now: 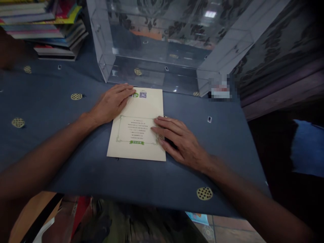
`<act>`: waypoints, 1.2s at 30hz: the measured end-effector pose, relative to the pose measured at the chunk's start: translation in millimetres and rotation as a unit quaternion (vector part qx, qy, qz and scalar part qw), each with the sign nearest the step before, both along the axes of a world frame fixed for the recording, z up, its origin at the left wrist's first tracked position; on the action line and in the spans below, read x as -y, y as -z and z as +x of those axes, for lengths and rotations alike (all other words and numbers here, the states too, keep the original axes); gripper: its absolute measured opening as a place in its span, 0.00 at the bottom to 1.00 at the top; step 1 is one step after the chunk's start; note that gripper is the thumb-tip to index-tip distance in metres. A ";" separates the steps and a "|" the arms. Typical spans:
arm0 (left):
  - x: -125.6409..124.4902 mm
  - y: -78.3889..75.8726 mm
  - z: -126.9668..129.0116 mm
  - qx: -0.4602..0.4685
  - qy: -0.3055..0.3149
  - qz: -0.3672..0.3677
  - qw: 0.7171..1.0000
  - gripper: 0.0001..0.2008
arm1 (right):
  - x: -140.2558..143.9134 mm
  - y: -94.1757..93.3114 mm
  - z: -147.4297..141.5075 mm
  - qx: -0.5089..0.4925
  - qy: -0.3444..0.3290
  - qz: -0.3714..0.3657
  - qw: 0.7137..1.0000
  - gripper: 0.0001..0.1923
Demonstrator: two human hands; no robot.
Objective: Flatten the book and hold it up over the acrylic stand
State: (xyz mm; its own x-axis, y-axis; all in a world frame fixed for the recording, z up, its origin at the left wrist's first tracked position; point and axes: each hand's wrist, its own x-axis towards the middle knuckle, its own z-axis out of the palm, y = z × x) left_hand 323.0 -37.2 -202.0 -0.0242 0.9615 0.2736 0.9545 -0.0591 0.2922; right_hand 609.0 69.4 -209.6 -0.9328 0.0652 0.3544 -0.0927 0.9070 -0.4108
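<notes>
A cream paper booklet with a green-framed block of print and a QR code lies flat on the blue tablecloth, its print upside down to me. My left hand rests on its upper left corner, fingers stretched out and partly over a green logo. At the lower right edge, my right hand lies with its fingers extended, the fingertips touching the cover. Neither hand grips the booklet. Whether it is one folded sheet or has several pages, I cannot tell.
Just beyond the booklet stands a clear acrylic shelf case. A pile of books rises at the far left. A blurred-out small object sits right of the case. The blue tablecloth has pineapple prints, and the table's edge runs along the right.
</notes>
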 end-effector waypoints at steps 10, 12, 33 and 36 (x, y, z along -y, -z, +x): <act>1.5 4.8 6.6 -0.029 0.010 0.041 0.999 0.21 | 15.8 -7.4 12.4 0.016 -0.004 0.046 0.999 0.24; 5.9 5.9 13.2 -0.028 0.012 0.049 0.998 0.21 | 23.1 -8.3 21.8 0.029 -0.006 0.058 0.998 0.30; 87.5 3.7 89.0 -0.026 0.061 0.091 0.994 0.20 | 118.0 -17.9 88.8 -0.041 0.027 0.128 0.991 0.15; 89.0 1.9 87.1 0.007 0.067 0.090 0.994 0.19 | 112.0 -30.4 84.3 -0.043 0.002 0.125 0.991 0.11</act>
